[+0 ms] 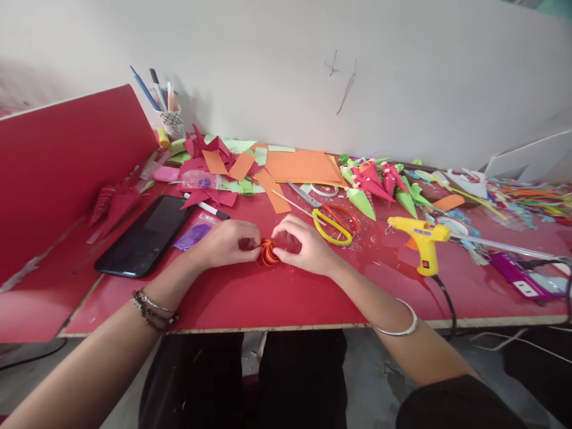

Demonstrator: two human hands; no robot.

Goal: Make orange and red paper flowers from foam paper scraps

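Observation:
Between my two hands, low over the red table (pixel 268 301), is a small bundle of curled orange paper strips (pixel 269 253). My left hand (pixel 230 243) pinches its left side with thumb and fingertips. From the other side my right hand (pixel 306 244) grips it the same way, the fingers bent into a loop. Just beyond the right hand lie scissors (pixel 333 226) with one yellow and one orange handle, a thin stick (pixel 297 207) beside them. Near my left wrist are a purple packet (pixel 196 233) and a black-capped marker (pixel 210 208).
A black phone (pixel 145 235) lies at left. Orange sheets (pixel 301 165) and red and green paper pieces are heaped at the back. Folded paper cones (pixel 375 182) sit right of them. A yellow glue gun (pixel 422 238) trails its cord over the front edge near a purple power strip (pixel 525 277).

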